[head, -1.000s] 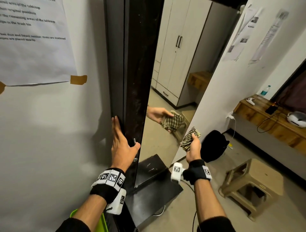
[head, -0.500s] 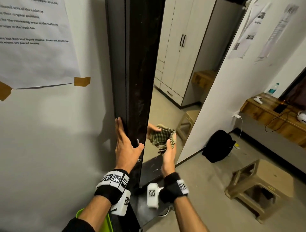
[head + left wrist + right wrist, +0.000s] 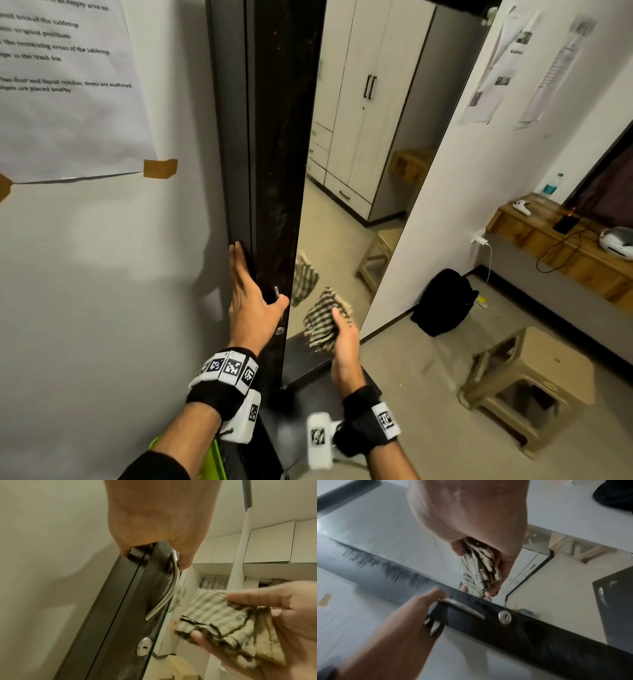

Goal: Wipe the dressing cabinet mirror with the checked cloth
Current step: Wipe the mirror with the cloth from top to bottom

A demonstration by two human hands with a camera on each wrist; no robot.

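Head view: my left hand (image 3: 251, 305) grips the dark door edge (image 3: 274, 171) beside the mirror (image 3: 359, 154); my right hand (image 3: 344, 339) clutches the checked cloth (image 3: 323, 320) near the mirror's lower edge. Left wrist view: thumb at the handle (image 3: 169, 592). Right wrist view: fingers curl round the bunched cloth.

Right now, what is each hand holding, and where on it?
Right hand grips the bunched checked cloth by its lower folds. Left hand clasps the mirror door's dark edge beside the metal handle.

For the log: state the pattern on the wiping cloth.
The folded fabric cloth has dark and cream checks, clearest in the left wrist view.
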